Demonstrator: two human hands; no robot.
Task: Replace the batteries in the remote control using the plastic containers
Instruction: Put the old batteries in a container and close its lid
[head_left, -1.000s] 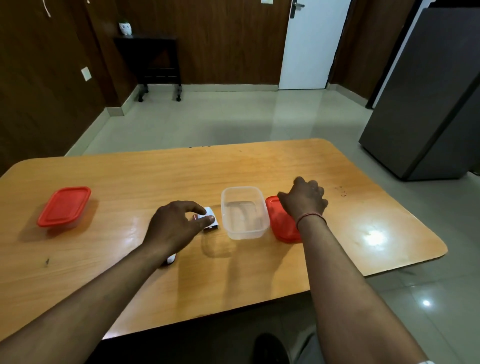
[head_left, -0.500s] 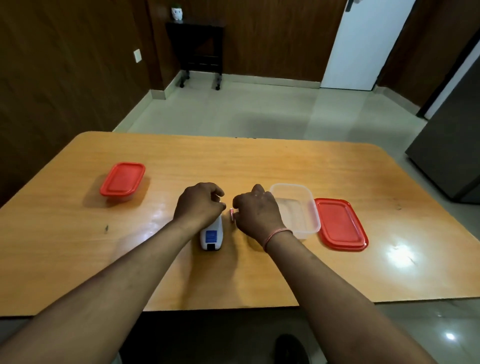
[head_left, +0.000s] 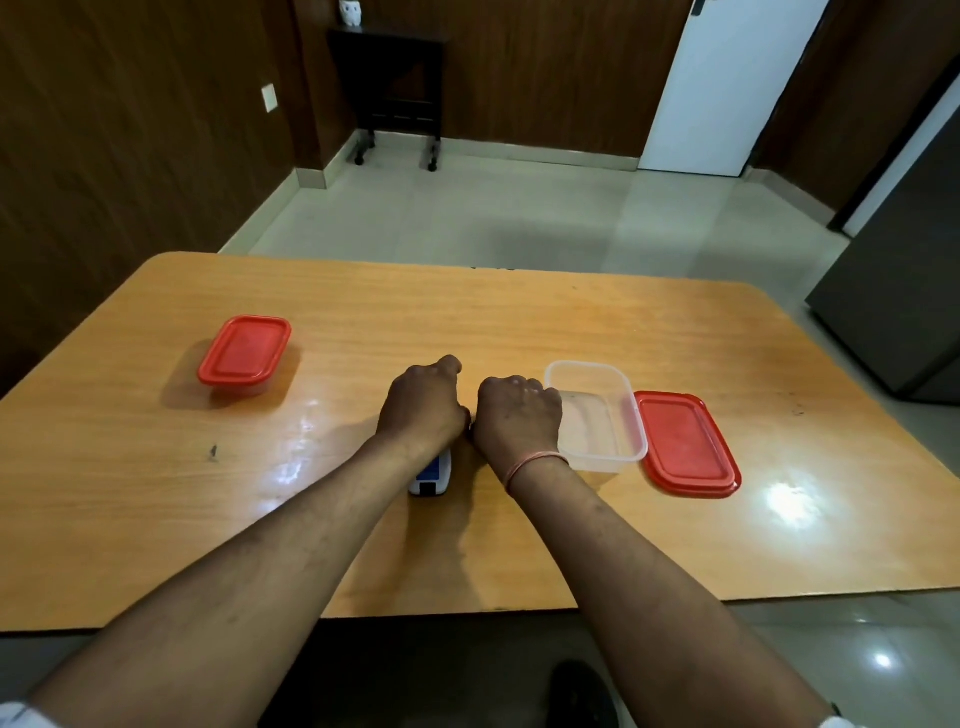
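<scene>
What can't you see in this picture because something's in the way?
- Most of the remote control, head view: the left hand covers it.
- Anything pinched in the right hand: its back faces the camera.
- Inside the closed container: the red lid hides it.
- Batteries: none can be made out.
</scene>
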